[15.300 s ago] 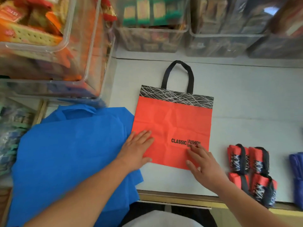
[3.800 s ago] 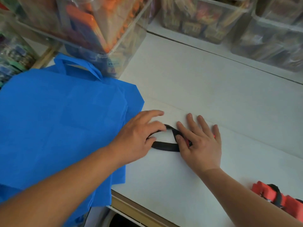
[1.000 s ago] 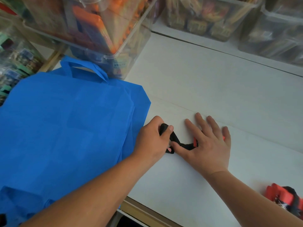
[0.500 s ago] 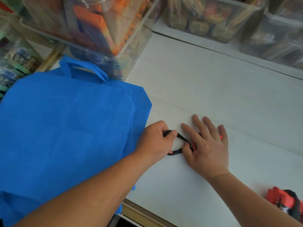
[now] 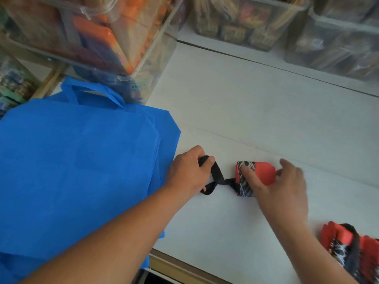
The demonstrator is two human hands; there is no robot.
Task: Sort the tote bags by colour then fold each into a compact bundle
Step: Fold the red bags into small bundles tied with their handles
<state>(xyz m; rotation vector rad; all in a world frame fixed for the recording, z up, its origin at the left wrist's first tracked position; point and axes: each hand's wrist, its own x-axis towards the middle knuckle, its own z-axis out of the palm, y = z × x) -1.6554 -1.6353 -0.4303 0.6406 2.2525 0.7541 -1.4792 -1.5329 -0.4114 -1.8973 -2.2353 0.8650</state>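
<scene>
Our left hand clutches the black handle — stretching left off the red bundle our loose-fingered right hand pins.

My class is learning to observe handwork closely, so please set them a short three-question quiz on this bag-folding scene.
1. True or false: the left hand grips the black handle.
2. What lies flat beside the left hand? A red bags, B blue bags, C green bags.
3. Fill in: the thumb of the right hand presses the ___ folded bundle.
Key: 1 true; 2 B; 3 red.
</scene>
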